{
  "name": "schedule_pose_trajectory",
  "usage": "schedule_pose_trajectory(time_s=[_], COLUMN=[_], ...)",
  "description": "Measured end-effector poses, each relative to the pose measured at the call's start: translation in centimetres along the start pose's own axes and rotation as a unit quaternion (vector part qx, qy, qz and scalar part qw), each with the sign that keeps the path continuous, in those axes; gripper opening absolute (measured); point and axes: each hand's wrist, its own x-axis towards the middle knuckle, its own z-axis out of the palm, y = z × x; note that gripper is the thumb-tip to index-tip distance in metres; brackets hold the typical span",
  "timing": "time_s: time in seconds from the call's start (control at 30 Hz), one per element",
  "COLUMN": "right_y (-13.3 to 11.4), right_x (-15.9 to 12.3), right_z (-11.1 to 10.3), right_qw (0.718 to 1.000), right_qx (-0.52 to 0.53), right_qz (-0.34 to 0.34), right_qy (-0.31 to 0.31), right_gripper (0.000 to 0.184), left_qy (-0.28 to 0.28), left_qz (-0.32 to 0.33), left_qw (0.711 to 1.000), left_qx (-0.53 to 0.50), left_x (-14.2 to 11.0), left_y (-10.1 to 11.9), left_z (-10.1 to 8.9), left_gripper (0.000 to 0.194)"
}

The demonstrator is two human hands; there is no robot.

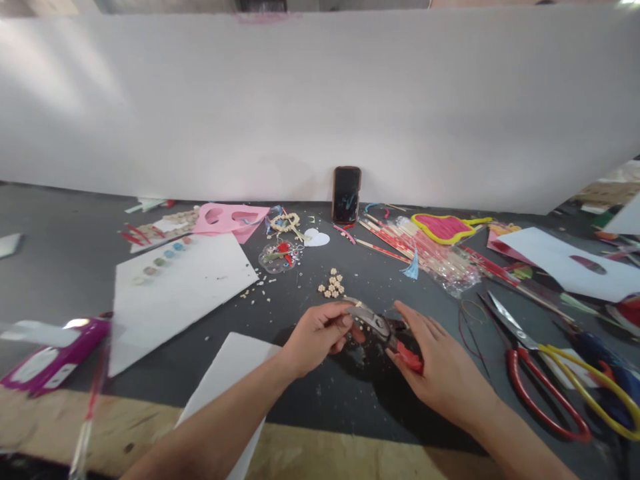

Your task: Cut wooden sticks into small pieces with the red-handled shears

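In the middle of the table my right hand [440, 360] is wrapped round the red handles of pruning shears [379, 325]. Their metal blades point left, toward my left hand [320, 337]. That hand is closed in a pinch beside the blade tips, where a small pale piece shows; what exactly the fingers grip is too small to name. Just beyond lies a little pile of cream flower-shaped pieces [331, 285]. Some small pale bits are on the dark tabletop below the blades.
Large scissors [523, 340] lie at right, near a plastic bag of sticks [440, 263]. A phone [346, 193] leans against the white board [300, 107]. White sheets [175, 293], a clear dish of beads [280, 257] and a purple tool [60, 353] are at left.
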Motion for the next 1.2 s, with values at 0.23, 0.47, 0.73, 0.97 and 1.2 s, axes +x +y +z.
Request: schedule_pose_trajectory(time_s=[0.23,0.47,0.73,0.97,1.2], right_y=[-0.35,-0.71,-0.76,-0.62,-0.56], right_x=[-0.09,-0.13,0.10,-0.14,-0.07], right_z=[-0.42,-0.78,-0.34,-0.15,0.00], right_qw=[1.000,0.999,1.000,0.998,0.999], right_qx=[0.003,0.002,-0.021,-0.059,-0.031], right_qz=[-0.003,0.013,0.012,0.017,0.013], right_qy=[-0.027,-0.040,-0.007,0.002,-0.010], right_gripper=[0.043,0.039,0.043,0.057,0.055], left_qy=[-0.005,-0.012,0.056,0.059,0.033], left_qz=[0.004,-0.008,0.000,-0.005,-0.017], left_qw=[1.000,1.000,0.998,0.998,0.999], left_qx=[-0.001,-0.027,-0.023,-0.019,-0.027], left_x=[-0.04,-0.26,-0.12,-0.10,-0.13], left_y=[0.08,-0.08,0.11,-0.16,-0.22], left_z=[0.13,0.18,0.22,0.36,0.24], left_gripper=[0.031,0.031,0.025,0.025,0.025])
